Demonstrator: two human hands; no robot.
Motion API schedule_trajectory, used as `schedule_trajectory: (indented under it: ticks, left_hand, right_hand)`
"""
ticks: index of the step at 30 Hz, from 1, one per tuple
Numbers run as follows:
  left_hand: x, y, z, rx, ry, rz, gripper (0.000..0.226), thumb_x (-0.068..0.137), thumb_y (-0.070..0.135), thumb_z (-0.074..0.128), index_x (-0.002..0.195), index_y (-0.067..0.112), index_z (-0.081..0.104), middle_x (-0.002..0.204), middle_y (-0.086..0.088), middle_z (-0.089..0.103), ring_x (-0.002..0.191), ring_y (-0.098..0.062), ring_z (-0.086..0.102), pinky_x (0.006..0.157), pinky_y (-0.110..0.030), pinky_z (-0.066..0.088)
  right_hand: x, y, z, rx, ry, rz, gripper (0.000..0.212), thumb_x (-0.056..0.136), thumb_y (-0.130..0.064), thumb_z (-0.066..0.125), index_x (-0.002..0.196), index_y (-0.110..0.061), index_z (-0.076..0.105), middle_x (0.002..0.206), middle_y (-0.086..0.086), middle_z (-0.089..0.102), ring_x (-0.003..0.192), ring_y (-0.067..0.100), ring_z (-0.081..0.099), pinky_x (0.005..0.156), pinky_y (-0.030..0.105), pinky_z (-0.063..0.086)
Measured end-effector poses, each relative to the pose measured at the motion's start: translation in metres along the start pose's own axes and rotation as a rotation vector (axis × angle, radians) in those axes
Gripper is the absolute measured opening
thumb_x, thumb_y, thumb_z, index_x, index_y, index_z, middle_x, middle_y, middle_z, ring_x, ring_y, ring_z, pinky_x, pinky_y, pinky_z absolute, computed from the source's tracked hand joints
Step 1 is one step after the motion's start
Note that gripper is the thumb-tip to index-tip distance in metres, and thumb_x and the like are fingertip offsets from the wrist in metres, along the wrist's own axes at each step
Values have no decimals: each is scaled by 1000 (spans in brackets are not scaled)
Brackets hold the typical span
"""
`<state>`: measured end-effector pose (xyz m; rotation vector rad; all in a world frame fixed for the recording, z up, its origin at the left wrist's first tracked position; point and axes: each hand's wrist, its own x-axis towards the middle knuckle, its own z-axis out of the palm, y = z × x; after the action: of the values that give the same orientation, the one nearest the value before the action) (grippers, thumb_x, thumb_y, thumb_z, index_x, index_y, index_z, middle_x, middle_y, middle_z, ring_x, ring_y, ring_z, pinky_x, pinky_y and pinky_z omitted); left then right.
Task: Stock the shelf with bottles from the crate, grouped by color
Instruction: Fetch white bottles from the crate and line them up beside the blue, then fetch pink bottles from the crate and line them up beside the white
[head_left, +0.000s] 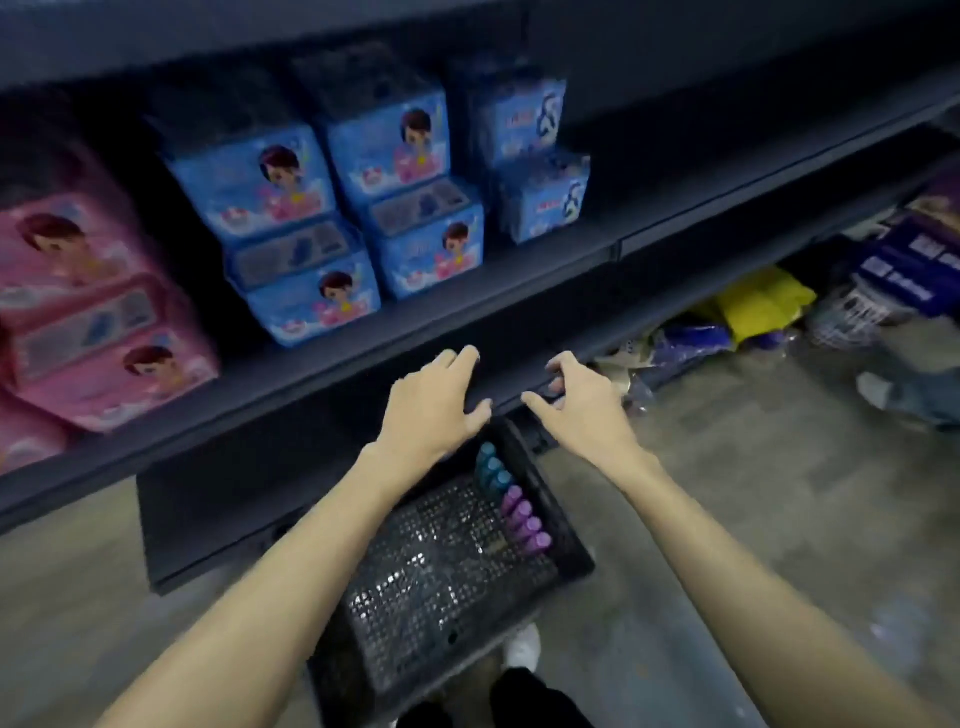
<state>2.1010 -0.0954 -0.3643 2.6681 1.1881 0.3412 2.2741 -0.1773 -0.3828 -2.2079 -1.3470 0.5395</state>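
Black mesh plastic crate carries teal bottles and purple bottles; left hand and right hand hover empty, fingers loosely spread; next: grasp one colour group.

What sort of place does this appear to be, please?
Most likely a shop aisle or stockroom: a dark shelf stacked with blue packs and pink packs, and a black crate of bottles on the floor.
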Motion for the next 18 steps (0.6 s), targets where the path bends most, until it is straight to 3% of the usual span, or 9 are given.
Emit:
schedule_trajectory:
  ticks: [7, 12, 18]
  left_hand:
    - [-71, -19, 158, -82, -381, -156, 51, 88, 44, 57, 132, 23, 40, 112, -2, 57, 96, -33, 63, 75, -42, 52]
    - [-98, -31, 250, -155, -550, -180, 54, 91, 38, 55, 139, 27, 33, 119, -5, 55, 100, -34, 63, 80, -44, 53]
    - [-113, -42, 342, -205, -690, -148, 67, 93, 29, 57, 149, 38, 21, 130, -4, 47, 100, -29, 63, 85, -41, 52]
  right_hand:
    - [-35, 113, 107, -59, -253, 250, 40, 86, -34, 70, 117, -16, 51, 104, 7, 67, 97, 30, 64, 84, 39, 51]
    - [-52, 173, 180, -152, -436, 326, 35, 87, -28, 67, 114, -12, 51, 103, 13, 67, 96, 35, 64, 78, 41, 51]
    - [-52, 225, 271, -207, -595, 407, 36, 89, -25, 62, 120, -9, 52, 119, 16, 59, 111, 36, 57, 90, 39, 46]
